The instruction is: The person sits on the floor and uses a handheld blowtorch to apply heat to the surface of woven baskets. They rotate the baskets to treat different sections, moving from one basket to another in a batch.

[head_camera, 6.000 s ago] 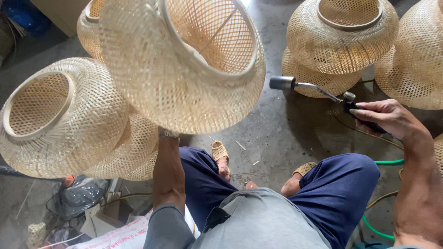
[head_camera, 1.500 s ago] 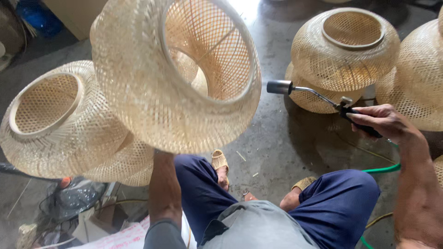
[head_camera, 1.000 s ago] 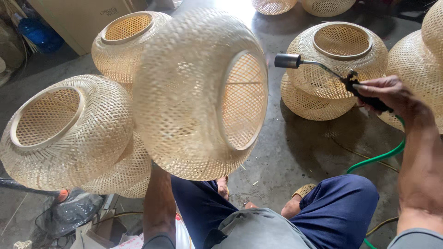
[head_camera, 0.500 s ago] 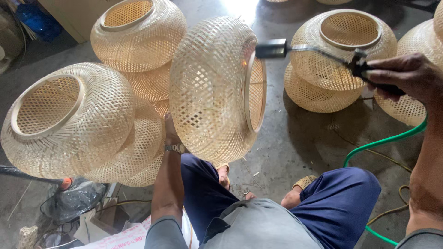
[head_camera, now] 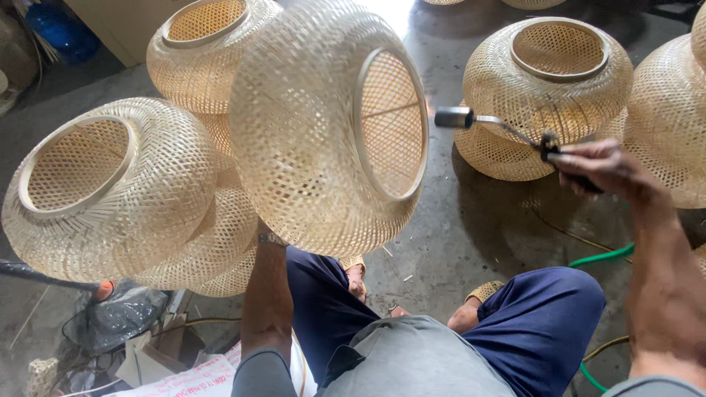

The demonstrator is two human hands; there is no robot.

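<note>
A large round woven bamboo lampshade [head_camera: 316, 125] is held up in front of me, its open ring mouth turned to the right. My left forearm rises under it; the hand itself is hidden behind the shade, holding it from below. My right hand [head_camera: 599, 167] grips the black handle of a gas torch [head_camera: 485, 121]. The torch's metal nozzle points left, close to the shade's right rim. No flame is visible.
More woven shades stand around: two stacked at left [head_camera: 110, 191], one behind [head_camera: 198, 51], a stacked pair at right [head_camera: 548, 81], another at the far right edge [head_camera: 673, 117]. A green hose [head_camera: 599, 257] runs over the concrete floor. My knees in blue trousers are below.
I have turned the shade in my left hand so its mouth faces right. My right hand has lifted the torch from the floor side up to the shade's rim.
</note>
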